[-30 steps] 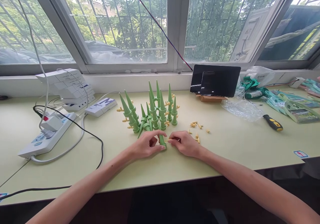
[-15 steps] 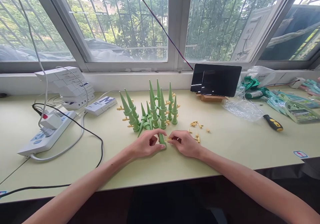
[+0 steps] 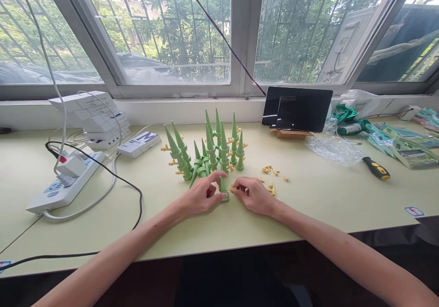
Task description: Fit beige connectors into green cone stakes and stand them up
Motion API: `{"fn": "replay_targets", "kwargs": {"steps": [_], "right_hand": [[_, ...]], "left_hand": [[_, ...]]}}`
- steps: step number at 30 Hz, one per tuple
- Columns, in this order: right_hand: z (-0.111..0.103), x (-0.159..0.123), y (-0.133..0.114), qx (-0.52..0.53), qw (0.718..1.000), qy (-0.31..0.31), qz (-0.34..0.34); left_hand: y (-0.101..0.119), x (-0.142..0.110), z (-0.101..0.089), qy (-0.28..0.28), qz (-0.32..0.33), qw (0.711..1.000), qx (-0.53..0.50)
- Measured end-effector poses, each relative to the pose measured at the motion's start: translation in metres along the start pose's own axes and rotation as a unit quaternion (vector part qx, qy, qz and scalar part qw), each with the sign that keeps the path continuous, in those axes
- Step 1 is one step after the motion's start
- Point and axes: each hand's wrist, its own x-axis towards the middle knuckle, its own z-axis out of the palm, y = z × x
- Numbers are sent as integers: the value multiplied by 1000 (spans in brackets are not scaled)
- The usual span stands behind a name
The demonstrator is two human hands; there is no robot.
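My left hand (image 3: 202,196) is closed around a green cone-shaped spike (image 3: 223,187) that stands on the pale green table (image 3: 308,201). My right hand (image 3: 254,196) pinches a small yellow plug (image 3: 233,188) against the spike's side. Just behind my hands stands a cluster of several upright green spikes (image 3: 211,149), some with yellow plugs fitted. Several loose yellow plugs (image 3: 269,172) lie to the right of the cluster.
A white power strip (image 3: 60,183) with cables and a stack of white boxes (image 3: 92,117) sit at left. A dark tablet (image 3: 297,110) leans at the window sill. A screwdriver (image 3: 376,168), clear plastic bags (image 3: 331,149) and green packets (image 3: 401,142) lie at right.
Both hands with the spike have shifted slightly away from me, toward the cluster. The grips stay the same.
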Motion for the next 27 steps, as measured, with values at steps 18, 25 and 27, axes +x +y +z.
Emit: {"fn": "replay_targets", "kwargs": {"steps": [18, 25, 27], "right_hand": [[-1, -2, 4, -19, 999, -15, -33], [-1, -2, 5, -20, 999, -16, -40], [-1, -2, 5, -21, 999, -14, -38]], "left_hand": [[-6, 2, -1, 9, 13, 999, 49], [-2, 3, -1, -1, 26, 999, 36], [-1, 4, -2, 2, 26, 999, 32]]}}
